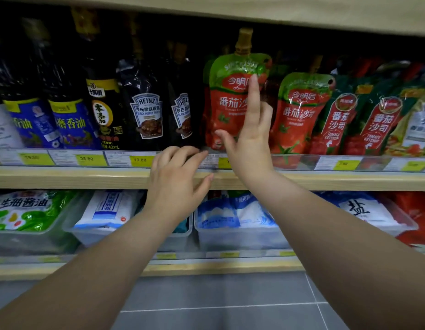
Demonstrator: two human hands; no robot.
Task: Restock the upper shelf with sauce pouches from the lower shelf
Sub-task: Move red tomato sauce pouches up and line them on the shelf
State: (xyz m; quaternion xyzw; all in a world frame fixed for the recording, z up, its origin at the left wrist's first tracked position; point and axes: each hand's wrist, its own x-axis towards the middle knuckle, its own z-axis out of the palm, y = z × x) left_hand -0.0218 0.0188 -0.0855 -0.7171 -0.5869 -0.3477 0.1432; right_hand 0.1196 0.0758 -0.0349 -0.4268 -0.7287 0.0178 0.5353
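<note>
A red and green tomato sauce pouch (227,108) with a gold cap stands upright on the upper shelf (87,177). My right hand (249,148) lies flat against its front: the index finger points up over the label and the thumb touches its lower part. The other fingers sit by its right edge. My left hand (175,177) hovers at the shelf's price rail just left of the pouch, fingers loosely curled and holding nothing. A second matching pouch (299,115) stands to the right. On the lower shelf (206,265), red packs (418,210) show at the far right.
Dark Heinz pouches (147,115) and oil bottles (68,120) fill the upper shelf to the left, and tomato ketchup pouches (337,125) stand to the right. On the lower shelf, clear bins (240,236) hold white and blue salt bags. Grey floor tiles lie below.
</note>
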